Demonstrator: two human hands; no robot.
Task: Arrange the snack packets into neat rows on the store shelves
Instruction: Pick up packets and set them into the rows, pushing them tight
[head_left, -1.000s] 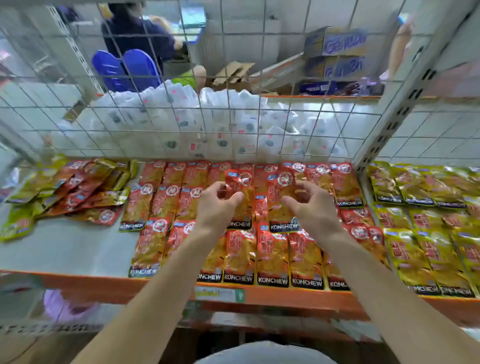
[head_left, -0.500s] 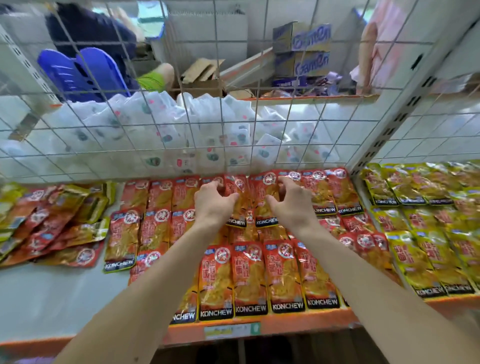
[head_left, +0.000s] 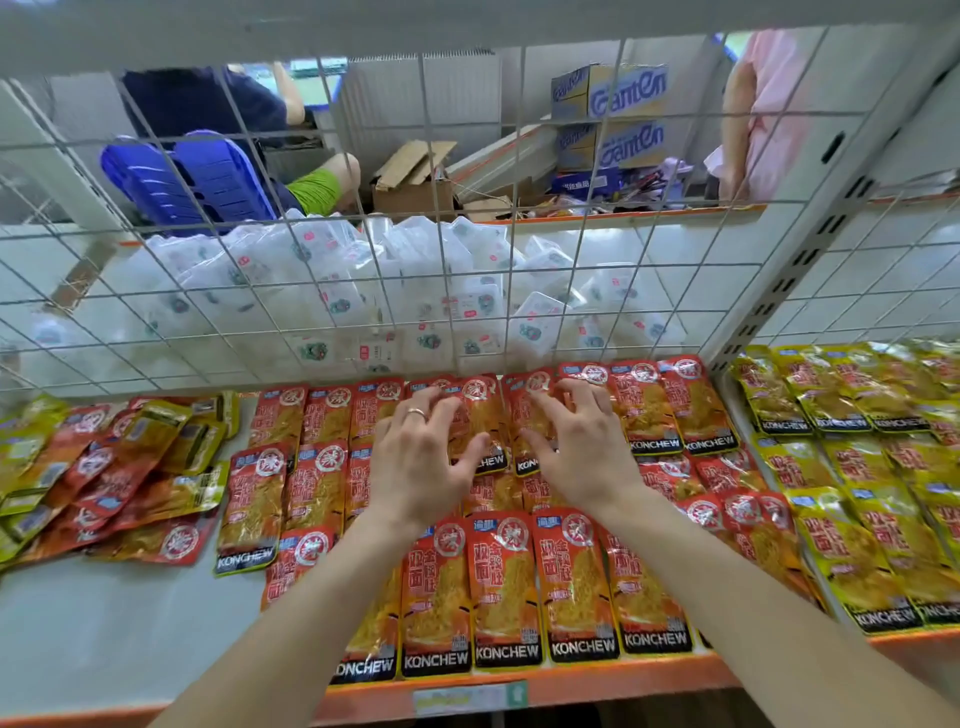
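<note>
Whereas the pair had been pinched in curled fingers over the middle row approx. a sec earlier, in the head view it was found laid down in the back row. The two red-and-orange foil snack packets (head_left: 480, 415) w/ black KONCHEW bands were set side by side, edges touching, just in front of the white wire-mesh back panel (head_left: 467, 260), w/ back-row neighbours on either side. The left hand (head_left: 421, 462) was spread over the L pkt, fingers apart and only lightly bent, so nothing was gripped. The right hand (head_left: 584, 452) was likewise splayed, its fingertips pressed on the R pkt and nothing pinched.

The grip was thus judged released and the step changed from carrying to pressing flat and squaring up. The back-row slot was judged filled, and the red block on the grey shelf board (head_left: 130, 634) was seen approx. three rows deep. Work was judged left at the L end, where a loose heap of red and yellow-green packets (head_left: 104, 467) lay unsorted. The yellow-green packets (head_left: 857, 467) in the R bay were already lined up.
</note>
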